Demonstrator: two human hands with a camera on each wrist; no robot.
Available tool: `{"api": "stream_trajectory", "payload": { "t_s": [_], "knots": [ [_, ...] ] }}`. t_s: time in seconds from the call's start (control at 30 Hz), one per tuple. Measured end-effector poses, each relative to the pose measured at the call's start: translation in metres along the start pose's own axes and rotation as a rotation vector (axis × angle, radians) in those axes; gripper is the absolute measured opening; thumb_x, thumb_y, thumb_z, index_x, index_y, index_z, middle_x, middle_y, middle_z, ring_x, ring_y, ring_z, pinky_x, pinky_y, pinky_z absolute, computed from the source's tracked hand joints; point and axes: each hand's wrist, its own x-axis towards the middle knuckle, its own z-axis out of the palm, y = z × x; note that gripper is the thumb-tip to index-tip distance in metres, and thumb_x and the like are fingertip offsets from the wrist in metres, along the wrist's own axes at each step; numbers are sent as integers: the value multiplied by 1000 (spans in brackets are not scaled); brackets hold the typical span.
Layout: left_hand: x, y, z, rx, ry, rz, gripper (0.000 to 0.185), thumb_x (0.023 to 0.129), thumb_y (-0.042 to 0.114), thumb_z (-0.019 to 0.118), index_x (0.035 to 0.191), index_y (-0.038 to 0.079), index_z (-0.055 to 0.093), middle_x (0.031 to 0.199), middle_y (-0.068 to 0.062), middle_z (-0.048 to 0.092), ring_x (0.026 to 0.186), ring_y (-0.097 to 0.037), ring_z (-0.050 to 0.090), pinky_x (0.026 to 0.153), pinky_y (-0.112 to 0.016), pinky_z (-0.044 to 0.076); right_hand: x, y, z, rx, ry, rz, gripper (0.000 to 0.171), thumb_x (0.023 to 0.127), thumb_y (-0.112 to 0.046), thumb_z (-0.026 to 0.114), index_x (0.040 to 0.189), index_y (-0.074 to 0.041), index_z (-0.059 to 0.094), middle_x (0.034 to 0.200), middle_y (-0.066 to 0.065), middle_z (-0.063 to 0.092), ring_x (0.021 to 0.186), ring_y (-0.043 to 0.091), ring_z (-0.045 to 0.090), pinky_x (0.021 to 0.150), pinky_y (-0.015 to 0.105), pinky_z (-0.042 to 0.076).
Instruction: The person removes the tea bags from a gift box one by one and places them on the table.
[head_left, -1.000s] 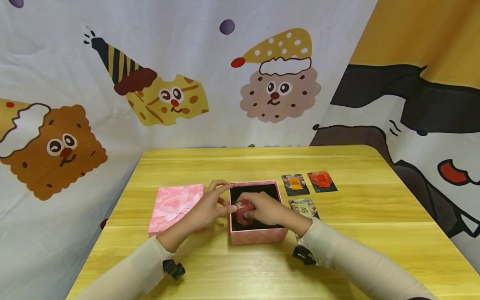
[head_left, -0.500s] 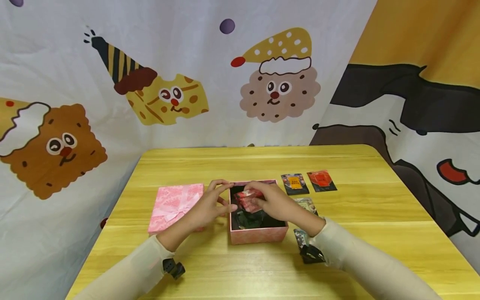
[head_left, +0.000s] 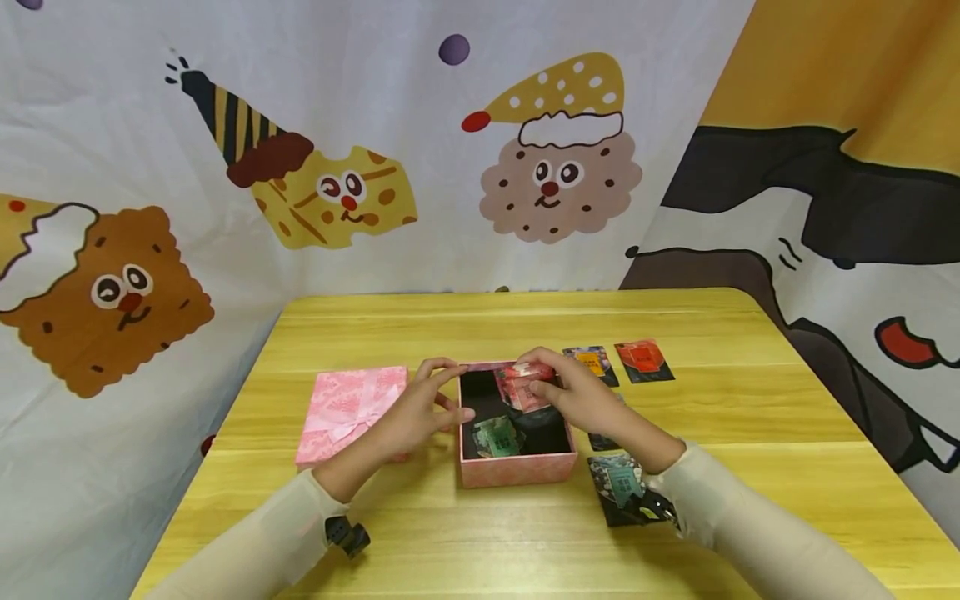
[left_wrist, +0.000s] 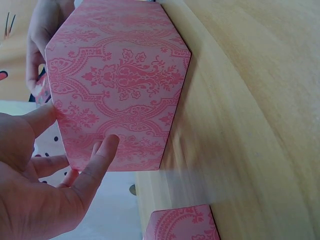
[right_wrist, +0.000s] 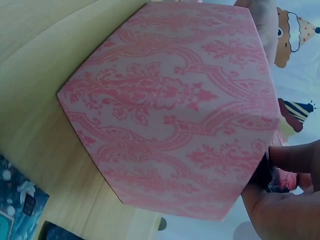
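Observation:
A pink patterned box [head_left: 517, 472] stands uncovered mid-table, its inside black. My left hand [head_left: 420, 412] steadies its left side, thumb over the rim and other fingers along the outer wall and back corner. In the left wrist view that hand [left_wrist: 55, 175] is beside the patterned wall. My right hand [head_left: 581, 396] reaches over the right rim and pinches a red printed packet [head_left: 521, 390] inside, at the back right. A green packet [head_left: 497, 437] lies in the box's front left. In the right wrist view the box wall [right_wrist: 170, 110] hides most of the packet.
The pink lid [head_left: 352, 412] with a ribbon bow lies left of the box. Right of it are a red packet [head_left: 643, 360], an orange-labelled packet [head_left: 591, 362], a teal-labelled packet [head_left: 621, 483] and one mostly under the right forearm. A printed cloth [head_left: 427, 267] hangs behind the table.
My right hand has moved the red packet from the box's front left to its back right. The green packet in the box has come into view. The left hand has stayed put.

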Motion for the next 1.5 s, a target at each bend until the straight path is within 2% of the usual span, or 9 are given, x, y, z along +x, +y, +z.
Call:
{"api": "stream_trajectory", "payload": {
  "t_s": [0.13,0.23,0.4,0.8,1.03,1.27,1.5],
  "knots": [
    [0,1,0,-3,-4,-4,70,95,18,77,156,6,44,157,-14,32,96,-19,67,70,-26,58,-3,2,-6,-11,22,18,25,107,-8,55,128,-19,63,89,8,60,65,20,50,56,30,45],
    [0,1,1,-3,-3,-7,70,95,18,77,156,7,44,157,-13,32,96,-19,67,70,-26,59,-5,5,-13,-1,54,23,25,109,-8,52,129,-17,63,85,9,56,66,21,49,57,30,45],
    [0,1,1,-2,3,-10,70,94,16,78,156,7,45,156,-11,32,94,-18,67,70,-26,59,-13,11,-26,12,120,48,24,110,-8,48,129,-13,62,83,10,55,69,23,50,58,31,46],
    [0,1,0,-16,4,-5,70,94,16,78,155,5,45,156,-14,33,93,-18,67,69,-26,59,-38,40,-57,-111,277,109,23,109,-8,52,128,-5,64,86,12,59,67,20,52,57,30,46],
    [-1,3,0,-13,0,-6,69,95,17,77,155,5,45,156,-14,33,93,-18,67,69,-25,58,-51,64,-74,-124,297,163,28,110,-8,49,134,1,61,92,15,60,72,20,54,59,28,47],
    [0,4,1,-10,2,-26,70,94,17,77,155,5,45,156,-13,33,94,-19,66,70,-25,59,-65,86,-85,-153,294,233,23,110,-8,50,127,0,62,89,15,60,70,20,53,57,30,46],
    [-1,5,0,-7,6,-21,69,94,18,77,155,6,46,155,-14,33,94,-19,66,69,-26,59,-76,104,-94,-149,306,271,24,109,-8,50,126,6,60,99,20,64,74,17,59,60,28,52]
  ]
}}
